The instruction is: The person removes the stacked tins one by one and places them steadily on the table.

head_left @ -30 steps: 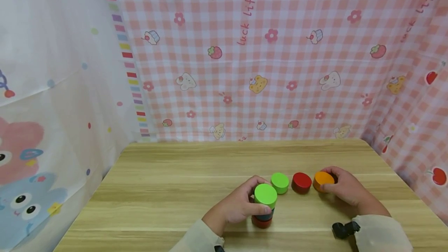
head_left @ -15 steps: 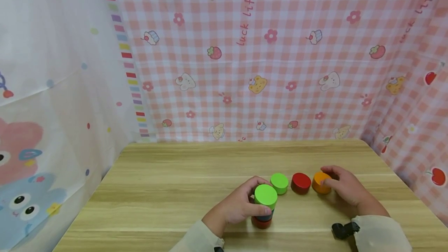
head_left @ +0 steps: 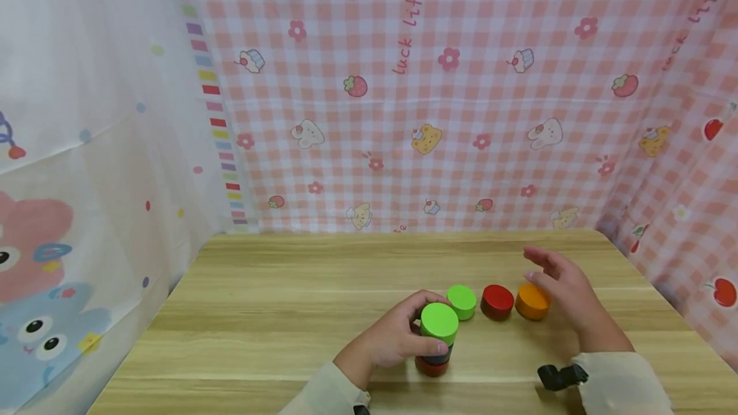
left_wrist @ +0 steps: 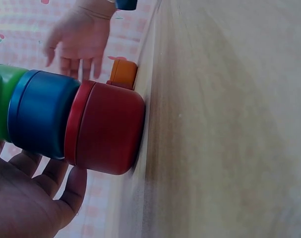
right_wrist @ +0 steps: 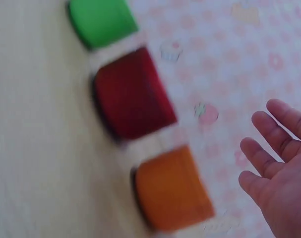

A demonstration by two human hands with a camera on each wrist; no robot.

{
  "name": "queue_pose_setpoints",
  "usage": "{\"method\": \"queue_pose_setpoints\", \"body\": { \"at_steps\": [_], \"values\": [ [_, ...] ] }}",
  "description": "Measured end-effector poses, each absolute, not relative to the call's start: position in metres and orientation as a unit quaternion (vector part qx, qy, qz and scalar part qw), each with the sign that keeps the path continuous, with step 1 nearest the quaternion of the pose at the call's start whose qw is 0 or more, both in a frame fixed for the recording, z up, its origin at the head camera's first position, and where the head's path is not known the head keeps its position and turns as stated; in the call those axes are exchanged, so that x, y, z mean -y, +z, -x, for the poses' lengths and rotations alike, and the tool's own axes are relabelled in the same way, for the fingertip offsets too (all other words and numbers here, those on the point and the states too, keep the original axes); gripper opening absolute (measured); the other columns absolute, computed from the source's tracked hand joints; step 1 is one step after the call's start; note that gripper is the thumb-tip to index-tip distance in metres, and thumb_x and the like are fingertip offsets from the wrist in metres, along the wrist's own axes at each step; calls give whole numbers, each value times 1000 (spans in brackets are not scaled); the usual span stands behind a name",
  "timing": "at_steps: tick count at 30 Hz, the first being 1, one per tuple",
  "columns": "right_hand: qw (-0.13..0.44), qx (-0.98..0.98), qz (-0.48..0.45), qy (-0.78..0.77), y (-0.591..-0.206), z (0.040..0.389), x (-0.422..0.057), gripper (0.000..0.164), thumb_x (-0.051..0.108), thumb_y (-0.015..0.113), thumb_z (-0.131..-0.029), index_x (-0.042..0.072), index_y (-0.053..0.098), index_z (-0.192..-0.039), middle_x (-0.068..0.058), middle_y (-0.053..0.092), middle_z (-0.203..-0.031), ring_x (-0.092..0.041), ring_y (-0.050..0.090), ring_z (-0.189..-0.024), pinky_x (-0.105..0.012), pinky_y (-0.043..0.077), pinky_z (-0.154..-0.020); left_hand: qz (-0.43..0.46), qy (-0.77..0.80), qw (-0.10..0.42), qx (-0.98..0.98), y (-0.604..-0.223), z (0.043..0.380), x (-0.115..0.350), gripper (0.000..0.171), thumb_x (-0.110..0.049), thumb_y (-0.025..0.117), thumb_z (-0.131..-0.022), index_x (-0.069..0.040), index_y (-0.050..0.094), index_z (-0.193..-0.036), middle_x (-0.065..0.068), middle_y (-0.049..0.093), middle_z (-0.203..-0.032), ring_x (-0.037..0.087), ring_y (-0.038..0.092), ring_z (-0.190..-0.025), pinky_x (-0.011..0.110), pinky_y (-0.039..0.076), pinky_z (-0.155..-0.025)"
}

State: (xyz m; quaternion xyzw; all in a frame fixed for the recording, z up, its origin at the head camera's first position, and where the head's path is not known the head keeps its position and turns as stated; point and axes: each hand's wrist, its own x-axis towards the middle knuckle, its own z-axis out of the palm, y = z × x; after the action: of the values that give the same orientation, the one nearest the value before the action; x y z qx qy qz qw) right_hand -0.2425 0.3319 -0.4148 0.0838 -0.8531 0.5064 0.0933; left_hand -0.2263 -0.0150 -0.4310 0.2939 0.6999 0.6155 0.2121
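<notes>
My left hand (head_left: 392, 337) grips a stack of small round canisters near the table's front. A green canister (head_left: 439, 323) is on top, a blue canister (left_wrist: 43, 113) in the middle and a red canister (left_wrist: 109, 128) at the bottom, touching the table. Thumb and fingers curve around the upper part of the stack. My right hand (head_left: 567, 293) hovers over the orange canister (head_left: 532, 303), its fingers spread and holding nothing. In the right wrist view those fingers are apart from the canister.
A second green canister (head_left: 461, 303) and a second red canister (head_left: 497, 303) stand in a row left of the orange one, just behind the stack. Patterned curtains (head_left: 426, 101) hang behind and beside the wooden table (head_left: 288, 293).
My right hand has let go of the orange canister and lifted up and away from it. The orange canister stays in the row. My left hand keeps hold of the stack, nearly still.
</notes>
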Motion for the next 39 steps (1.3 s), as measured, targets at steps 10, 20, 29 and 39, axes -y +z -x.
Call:
{"method": "queue_pose_setpoints", "body": {
  "at_steps": [10,20,29,39],
  "values": [
    [120,820,-161,537,-395,232,-300,49,13,64,-105,-4,50,-149,14,56,-142,11,44,-132,-3,33,-106,-296,612,214,-702,-431,226,17,54,-6,82,-89,-20,61,-136,-6,63,-125,11,60,-112,29,52,-96],
    [105,778,-266,560,-380,220,-270,46,-3,63,-99,-9,53,-143,17,60,-140,7,48,-135,-7,34,-110,-304,587,222,-717,-433,232,23,60,-10,82,-90,-19,57,-143,-6,64,-127,10,58,-117,30,50,-99],
    [53,767,-318,554,-381,215,-250,49,-3,68,-95,-3,56,-142,5,61,-141,-2,48,-140,-11,33,-113,-300,571,254,-721,-432,232,22,58,-6,83,-87,-18,57,-138,-8,66,-121,8,59,-115,29,49,-101],
    [27,761,-351,545,-384,216,-243,52,-3,75,-91,-3,57,-141,-6,60,-141,-8,51,-140,-13,32,-115,-293,559,263,-730,-433,230,23,59,-6,83,-88,-23,57,-137,-9,66,-122,8,60,-116,29,49,-103]
  ]
}}
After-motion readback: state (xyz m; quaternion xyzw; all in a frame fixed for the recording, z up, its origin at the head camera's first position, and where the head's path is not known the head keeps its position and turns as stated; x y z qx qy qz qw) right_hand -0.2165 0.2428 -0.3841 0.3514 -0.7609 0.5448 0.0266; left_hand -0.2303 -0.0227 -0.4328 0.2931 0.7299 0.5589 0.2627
